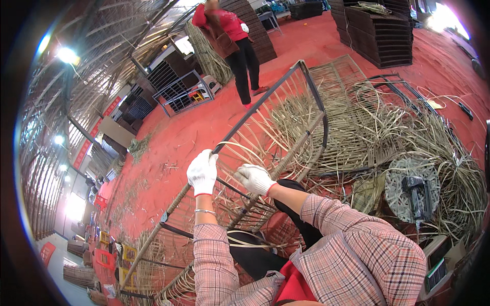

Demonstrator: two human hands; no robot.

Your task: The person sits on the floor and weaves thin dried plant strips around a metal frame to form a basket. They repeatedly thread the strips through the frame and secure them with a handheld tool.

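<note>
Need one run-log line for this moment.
left hand: gloved, at dark-edged frame; right hand: gloved, curled, over frame; grip contents: unclear; power tool: on round woven piece

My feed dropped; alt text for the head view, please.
White-gloved left hand and right hand work at a dark-edged frame. At right, a black tool lies on a round grey disc beside heaped pale strips; another person stands beyond on red floor.

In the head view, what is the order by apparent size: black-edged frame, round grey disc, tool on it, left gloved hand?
1. Black-edged frame
2. Round grey disc
3. Tool and left gloved hand: alike, so unranked
</note>
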